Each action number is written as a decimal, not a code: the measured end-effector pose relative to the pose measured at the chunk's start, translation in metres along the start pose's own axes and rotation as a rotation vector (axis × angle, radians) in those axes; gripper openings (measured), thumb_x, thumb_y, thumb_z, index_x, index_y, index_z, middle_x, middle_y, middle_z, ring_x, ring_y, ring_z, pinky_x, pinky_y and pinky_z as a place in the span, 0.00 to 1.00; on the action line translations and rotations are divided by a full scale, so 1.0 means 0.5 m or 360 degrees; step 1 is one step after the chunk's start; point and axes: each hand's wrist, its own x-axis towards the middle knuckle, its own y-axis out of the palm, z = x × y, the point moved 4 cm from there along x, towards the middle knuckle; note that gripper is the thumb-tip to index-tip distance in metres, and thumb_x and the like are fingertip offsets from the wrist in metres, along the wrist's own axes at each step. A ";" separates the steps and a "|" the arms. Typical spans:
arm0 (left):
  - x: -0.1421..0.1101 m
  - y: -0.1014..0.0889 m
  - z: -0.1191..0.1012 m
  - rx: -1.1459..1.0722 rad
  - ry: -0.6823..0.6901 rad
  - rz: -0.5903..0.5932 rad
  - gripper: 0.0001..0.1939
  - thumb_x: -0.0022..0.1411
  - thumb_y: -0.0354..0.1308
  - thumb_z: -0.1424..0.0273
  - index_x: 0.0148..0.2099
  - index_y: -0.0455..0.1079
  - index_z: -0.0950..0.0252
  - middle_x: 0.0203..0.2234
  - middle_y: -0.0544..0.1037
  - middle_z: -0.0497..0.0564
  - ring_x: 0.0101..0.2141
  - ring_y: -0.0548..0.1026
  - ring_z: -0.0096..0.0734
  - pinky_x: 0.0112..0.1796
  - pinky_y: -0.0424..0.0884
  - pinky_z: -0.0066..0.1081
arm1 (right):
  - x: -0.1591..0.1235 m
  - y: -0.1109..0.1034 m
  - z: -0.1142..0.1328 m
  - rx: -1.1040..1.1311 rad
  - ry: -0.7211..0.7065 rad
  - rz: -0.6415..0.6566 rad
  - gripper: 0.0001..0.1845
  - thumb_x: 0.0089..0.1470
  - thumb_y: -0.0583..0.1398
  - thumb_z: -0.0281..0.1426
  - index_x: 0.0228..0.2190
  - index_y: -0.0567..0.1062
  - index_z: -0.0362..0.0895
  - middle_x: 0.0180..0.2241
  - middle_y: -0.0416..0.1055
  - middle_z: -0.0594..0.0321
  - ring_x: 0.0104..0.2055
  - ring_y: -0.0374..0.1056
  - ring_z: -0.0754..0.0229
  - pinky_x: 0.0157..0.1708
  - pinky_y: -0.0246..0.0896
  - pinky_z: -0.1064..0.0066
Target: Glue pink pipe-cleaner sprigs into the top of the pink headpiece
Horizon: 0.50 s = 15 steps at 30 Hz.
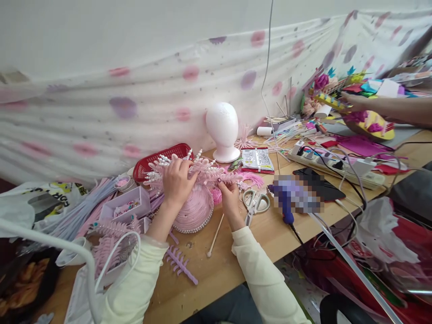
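Observation:
A pink, cap-shaped headdress (pixel 194 209) with a pearl-beaded rim stands on the table, topped by fuzzy pink sprigs and strings of white pearls. My left hand (pixel 177 182) is closed around sprigs on its upper left side, the fingertips partly hidden among them. On the other side, my right hand (pixel 231 202) pinches the end of a pink fuzzy sprig (pixel 222 176) between thumb and fingers. Grey-handled scissors (pixel 255 204) lie just right of that hand. A thin stick (pixel 216 236) with a blob on its end and a purple fuzzy sprig (pixel 182 266) rest nearer me.
Behind the headdress stand a white foam head (pixel 222 128) and a red basket (pixel 140 168). A blue glue gun (pixel 286 207), black tablet (pixel 320 183) and power strip (pixel 337 168) with cables lie right. Left is a lilac box (pixel 135 209). Another person's arm (pixel 388 108) reaches in far right.

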 end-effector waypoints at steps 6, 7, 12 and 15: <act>0.018 0.011 -0.007 0.0053 -0.0102 -0.0023 0.05 0.58 0.62 0.71 0.38 0.71 0.64 0.37 0.77 0.56 0.44 0.75 0.48 0.44 0.68 0.40 | -0.010 -0.005 -0.004 0.0011 -0.0018 -0.0007 0.14 0.44 0.64 0.36 0.35 0.71 0.46 0.35 0.76 0.62 0.39 0.72 0.56 0.44 0.68 0.61; 0.017 0.013 -0.005 0.0038 -0.0106 0.0001 0.03 0.59 0.62 0.72 0.37 0.71 0.64 0.35 0.77 0.55 0.43 0.75 0.47 0.43 0.68 0.39 | -0.012 -0.003 -0.001 0.0002 -0.0030 -0.0003 0.14 0.43 0.65 0.36 0.34 0.72 0.45 0.35 0.76 0.63 0.39 0.72 0.56 0.43 0.67 0.61; 0.013 0.022 0.004 -0.0167 -0.0152 0.0188 0.04 0.60 0.59 0.74 0.35 0.75 0.63 0.27 0.79 0.51 0.38 0.77 0.43 0.44 0.69 0.40 | -0.021 -0.001 0.014 -0.0048 -0.0083 -0.0018 0.14 0.40 0.69 0.35 0.30 0.74 0.45 0.31 0.77 0.62 0.36 0.71 0.56 0.40 0.66 0.63; 0.012 0.025 0.007 -0.0303 -0.0166 0.0278 0.07 0.61 0.58 0.75 0.38 0.77 0.63 0.33 0.83 0.52 0.39 0.79 0.41 0.43 0.71 0.37 | -0.022 -0.001 0.018 -0.0043 -0.0072 0.0001 0.14 0.38 0.69 0.35 0.30 0.75 0.45 0.32 0.77 0.62 0.36 0.71 0.56 0.41 0.65 0.63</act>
